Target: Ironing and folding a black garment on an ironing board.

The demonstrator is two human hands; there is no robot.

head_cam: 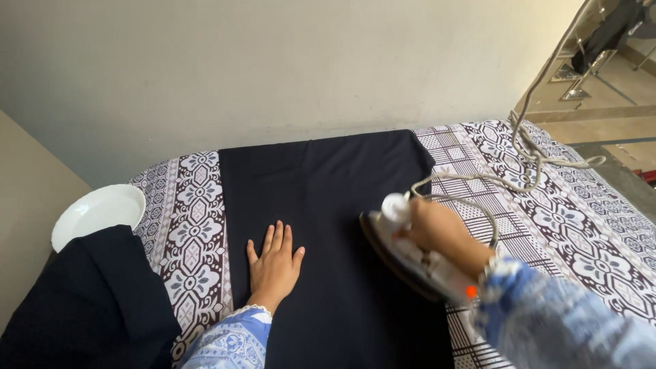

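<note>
- Head view looked down on a patterned bed sheet point(195, 219) in white and dark brown, spread over the whole work surface against a plain wall.
- A dark navy cloth point(328, 205) lay flat across the sheet's middle, running from the wall side toward the person.
- A second dark garment point(89, 301) sat heaped at the left edge, partly covering a white bowl point(96, 212).
- The electric iron point(410, 256) rested tilted on the navy cloth's right part, its cord point(526, 157) trailing up and away to the right.
- The right hand point(434, 229) was closed around the iron's handle; the left hand point(275, 263) lay open and flat, pinning the cloth.
- Pressing looked mid-way; the next stroke would likely need the palm kept out of the iron's way.
- Blur hid the iron's soleplate contact, and the cord's plug was out of frame.
</note>
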